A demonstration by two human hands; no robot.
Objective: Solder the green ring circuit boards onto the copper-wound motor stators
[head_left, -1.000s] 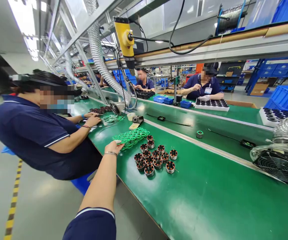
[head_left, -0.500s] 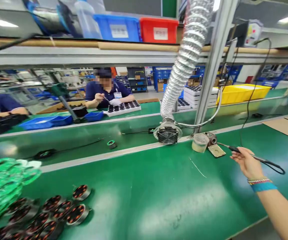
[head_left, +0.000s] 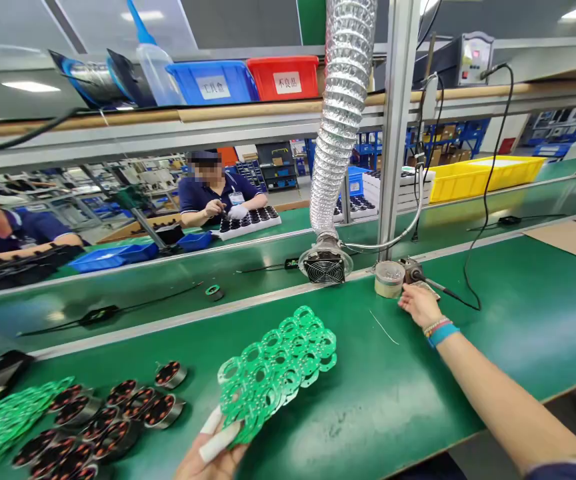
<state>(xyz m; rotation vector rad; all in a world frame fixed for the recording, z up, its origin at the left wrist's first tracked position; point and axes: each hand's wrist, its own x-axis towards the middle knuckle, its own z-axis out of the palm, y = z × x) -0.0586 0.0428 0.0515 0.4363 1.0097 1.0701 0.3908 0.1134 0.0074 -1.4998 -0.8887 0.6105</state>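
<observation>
My left hand (head_left: 218,443), with white covers on its fingers, grips a stack of green circuit board panels (head_left: 281,360) by its near left end. The panels have rows of round cutouts and are tilted above the bench. My right hand (head_left: 421,307) holds nothing I can see; its fingers are slightly apart beside a small round tub (head_left: 389,280). Behind that hand, the soldering iron (head_left: 441,288) rests in its holder (head_left: 412,269), its cord trailing right. The hand partly hides the sponge tray (head_left: 429,289).
Copper-wound motor stators (head_left: 161,410) and more green panels (head_left: 8,417) lie at the left. A fan (head_left: 325,268) under a silver duct (head_left: 343,120) stands at the bench's back edge. A thin wire (head_left: 384,328) lies near the tub. Co-workers (head_left: 223,193) sit opposite.
My right hand has put the soldering iron into its holder, let go and moved left towards the tub. My left hand has come into view holding green panels. The view has shifted.
</observation>
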